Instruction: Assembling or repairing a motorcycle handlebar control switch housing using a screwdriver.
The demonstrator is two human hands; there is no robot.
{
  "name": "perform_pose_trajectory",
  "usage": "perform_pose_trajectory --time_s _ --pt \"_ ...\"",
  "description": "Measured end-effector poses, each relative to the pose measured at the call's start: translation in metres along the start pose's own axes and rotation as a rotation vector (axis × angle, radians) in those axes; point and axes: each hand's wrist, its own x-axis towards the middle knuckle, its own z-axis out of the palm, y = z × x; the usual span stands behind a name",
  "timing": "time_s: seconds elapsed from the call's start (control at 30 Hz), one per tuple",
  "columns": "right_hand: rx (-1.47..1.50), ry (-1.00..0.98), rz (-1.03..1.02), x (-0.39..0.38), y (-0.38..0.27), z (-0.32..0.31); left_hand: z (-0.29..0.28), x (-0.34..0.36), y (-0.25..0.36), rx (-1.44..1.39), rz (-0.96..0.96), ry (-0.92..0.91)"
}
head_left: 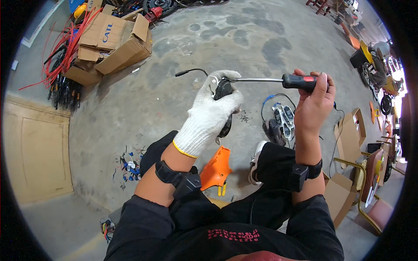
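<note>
Black switch housing (223, 89), rigid, likely light; clenched in gloved left hand (210, 114). Screwdriver (278, 80) (stiff shaft) gripped at handle by bare right hand (314, 104).

Landmark: orange plastic cover (216, 168), set on the concrete floor (244, 39) between the seated person's knees. Above it, the brake lever assembly (224, 89) is held in the left hand (209, 114). A screwdriver (278, 80) is held to the right of that assembly by the right hand (314, 102). Right of the cover, controller parts (281, 117) are laid on the floor. Cardboard boxes (114, 43) are stacked far behind it, to the left. Wire scraps (129, 164) are scattered left of it.
</note>
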Motion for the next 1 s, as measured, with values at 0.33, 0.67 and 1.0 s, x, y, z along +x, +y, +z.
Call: perform_pose_trajectory --time_s 0.33,0.67,1.0 --pt "0.001 -0.013 -0.04 -0.001 0.001 0.0 -0.004 0.0 -0.002 -0.258 -0.099 -0.07" --pt "-0.001 -0.007 -0.066 -0.002 0.0 0.002 -0.003 0.0 -0.002 -0.232 -0.08 -0.06" --pt "-0.005 0.048 0.054 -0.011 0.007 0.005 -0.003 0.01 -0.021 0.282 0.225 0.143"
